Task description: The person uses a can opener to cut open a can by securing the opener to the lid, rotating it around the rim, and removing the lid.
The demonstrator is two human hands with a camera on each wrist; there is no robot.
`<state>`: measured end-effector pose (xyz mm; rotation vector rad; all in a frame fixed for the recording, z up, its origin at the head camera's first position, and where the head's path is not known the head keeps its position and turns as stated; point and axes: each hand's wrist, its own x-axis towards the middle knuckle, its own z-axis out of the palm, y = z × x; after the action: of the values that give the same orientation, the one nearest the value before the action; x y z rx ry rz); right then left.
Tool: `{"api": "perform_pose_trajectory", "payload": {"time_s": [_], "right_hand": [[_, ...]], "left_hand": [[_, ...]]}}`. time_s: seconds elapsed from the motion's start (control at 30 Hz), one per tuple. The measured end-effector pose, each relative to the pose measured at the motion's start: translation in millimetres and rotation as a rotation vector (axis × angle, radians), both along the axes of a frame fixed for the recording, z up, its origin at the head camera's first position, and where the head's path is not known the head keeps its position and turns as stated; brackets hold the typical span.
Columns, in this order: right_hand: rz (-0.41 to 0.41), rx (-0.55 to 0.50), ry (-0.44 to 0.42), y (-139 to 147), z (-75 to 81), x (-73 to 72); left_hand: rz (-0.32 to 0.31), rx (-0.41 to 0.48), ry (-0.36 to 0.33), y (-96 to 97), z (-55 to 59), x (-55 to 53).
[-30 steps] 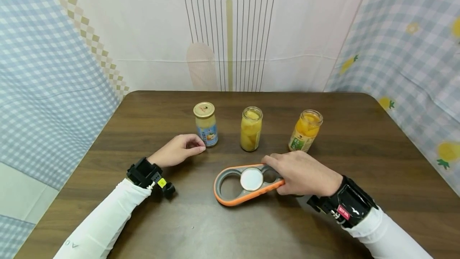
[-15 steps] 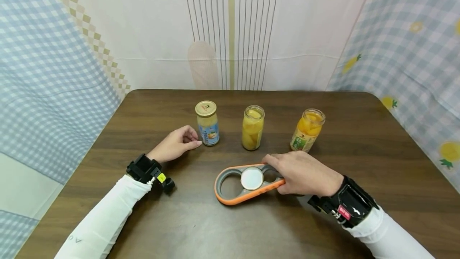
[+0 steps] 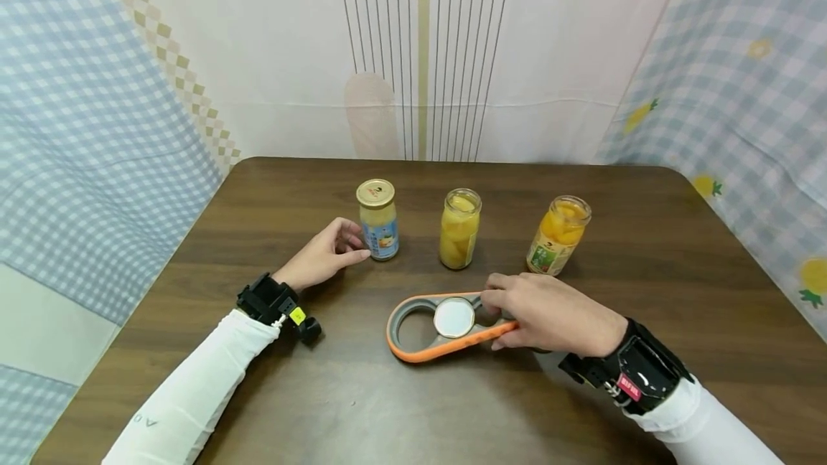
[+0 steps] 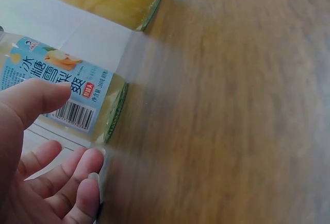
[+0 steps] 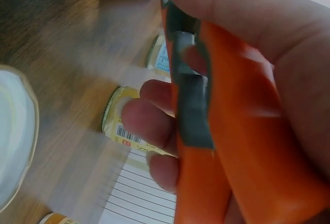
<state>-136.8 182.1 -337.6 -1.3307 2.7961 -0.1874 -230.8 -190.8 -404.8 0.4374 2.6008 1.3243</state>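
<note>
My left hand (image 3: pixel 323 253) is beside a lidded glass jar (image 3: pixel 377 224) with a blue label. In the left wrist view the thumb (image 4: pixel 44 98) lies across the front of the label, and the loosely bent fingers are by the jar's near side; contact cannot be told. My right hand (image 3: pixel 549 311) grips one end of an orange and grey jar opener (image 3: pixel 420 357), held low over the table. A pale round disc (image 3: pixel 454 317) shows in the opener's middle. In the right wrist view the thumb and fingers hold its orange handles (image 5: pixel 247 116).
An uncovered jar of yellow fruit (image 3: pixel 460 232) stands right of the lidded one. Farther right is an uncovered jar of orange fruit (image 3: pixel 558 235). A white-lined lid (image 5: pixel 15 136) lies on the table in the right wrist view. Cloth hangs behind the brown table (image 3: pixel 291 185).
The left hand drew back slightly from the lidded jar, then moved in again along its left side. The right fingers have shifted a little on the jar opener, which stays nearly in place.
</note>
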Motion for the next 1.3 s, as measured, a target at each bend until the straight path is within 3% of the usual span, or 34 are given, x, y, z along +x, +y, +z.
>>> {"api": "perform_pose_trajectory", "payload": {"time_s": [0.27, 0.43, 1.0, 1.3], "right_hand": [[0.076, -0.019, -0.032, 5.2, 2.2, 1.2], [0.107, -0.019, 0.052, 6.3, 2.6, 1.1], [0.100, 0.025, 0.261, 7.1, 2.3, 6.6], [0.071, 0.046, 0.262, 5.2, 0.1, 10.2]], "left_hand": [[0.003, 0.017, 0.001, 2.4, 0.4, 0.3], [-0.001, 0.018, 0.005, 3.2, 1.0, 0.7], [0.000, 0.034, -0.018, 3.4, 1.1, 0.8], [-0.010, 0.035, -0.023, 4.5, -0.2, -1.2]]}}
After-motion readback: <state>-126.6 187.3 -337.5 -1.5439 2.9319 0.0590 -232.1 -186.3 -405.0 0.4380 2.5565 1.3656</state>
